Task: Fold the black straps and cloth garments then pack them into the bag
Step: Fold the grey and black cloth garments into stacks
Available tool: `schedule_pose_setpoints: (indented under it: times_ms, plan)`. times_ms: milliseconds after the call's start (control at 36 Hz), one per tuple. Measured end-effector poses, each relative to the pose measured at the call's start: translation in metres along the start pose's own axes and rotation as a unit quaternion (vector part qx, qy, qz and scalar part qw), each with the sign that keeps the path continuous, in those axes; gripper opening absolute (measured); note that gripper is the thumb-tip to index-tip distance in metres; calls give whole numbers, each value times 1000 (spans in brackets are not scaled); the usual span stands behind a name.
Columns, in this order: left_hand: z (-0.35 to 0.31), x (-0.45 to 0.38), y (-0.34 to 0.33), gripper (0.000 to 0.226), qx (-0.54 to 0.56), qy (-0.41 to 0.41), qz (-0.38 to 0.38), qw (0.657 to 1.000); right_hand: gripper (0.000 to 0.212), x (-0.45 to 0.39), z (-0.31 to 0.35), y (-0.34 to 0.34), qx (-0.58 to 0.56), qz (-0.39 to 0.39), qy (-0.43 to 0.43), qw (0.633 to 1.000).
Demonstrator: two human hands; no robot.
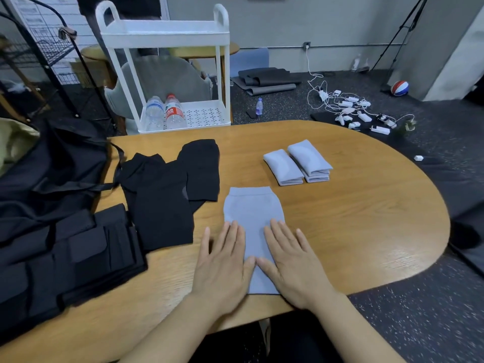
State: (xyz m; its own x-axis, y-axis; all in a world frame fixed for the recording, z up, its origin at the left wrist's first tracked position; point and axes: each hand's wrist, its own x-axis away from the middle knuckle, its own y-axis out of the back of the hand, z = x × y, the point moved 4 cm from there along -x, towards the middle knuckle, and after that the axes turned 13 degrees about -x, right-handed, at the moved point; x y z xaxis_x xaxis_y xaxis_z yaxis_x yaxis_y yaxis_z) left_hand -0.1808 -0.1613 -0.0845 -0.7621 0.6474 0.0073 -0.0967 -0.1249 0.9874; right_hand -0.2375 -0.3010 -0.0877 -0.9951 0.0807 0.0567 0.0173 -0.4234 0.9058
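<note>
A flat grey cloth garment (252, 209) lies on the wooden table (353, 205) in front of me. My left hand (224, 265) and my right hand (293, 263) press flat on its near half, fingers straight, thumbs almost touching. Two folded grey garments (297, 162) sit side by side further back on the right. Black cloth garments (170, 189) lie unfolded to the left of the grey one. Folded black straps (86, 255) are stacked at the table's left edge. A black bag (52, 166) slumps at the far left.
A white two-tier cart (167, 74) with two water bottles (165, 113) stands behind the table. Chargers and cables (351, 106), a small bottle (259, 106), rolled mats (264, 81) and a ball (400, 88) lie on the dark floor. A tripod (403, 32) stands at the back right.
</note>
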Motion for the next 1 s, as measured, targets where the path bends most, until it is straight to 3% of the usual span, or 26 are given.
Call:
schedule_pose_setpoints:
  times_ms: [167,306,444,500,583,722,889,1000]
  plan:
    - [15,6,0,87,-14,-7,-9,1000,98,3,-18,8,26,9,-35,999]
    - [21,8,-2,86,-39,-2,11,999,110,3,-29,14,28,13,-42,999]
    - [34,9,3,83,-34,-1,-33,999,119,0,-32,17,3,11,-50,999]
    - [38,13,5,78,22,-32,-68,997,123,4,-30,22,-53,-11,-56,997]
    - [39,21,18,48,110,-94,-139,980,102,11,-19,35,-131,-86,-30,987]
    - [33,26,26,45,129,-168,-131,968,55,32,7,37,-151,-181,81,969]
    - [30,19,25,29,113,-172,-132,970,60,49,7,12,-118,-121,86,982]
    - [28,8,33,28,101,-142,-118,978,60,49,2,10,-162,-132,69,975]
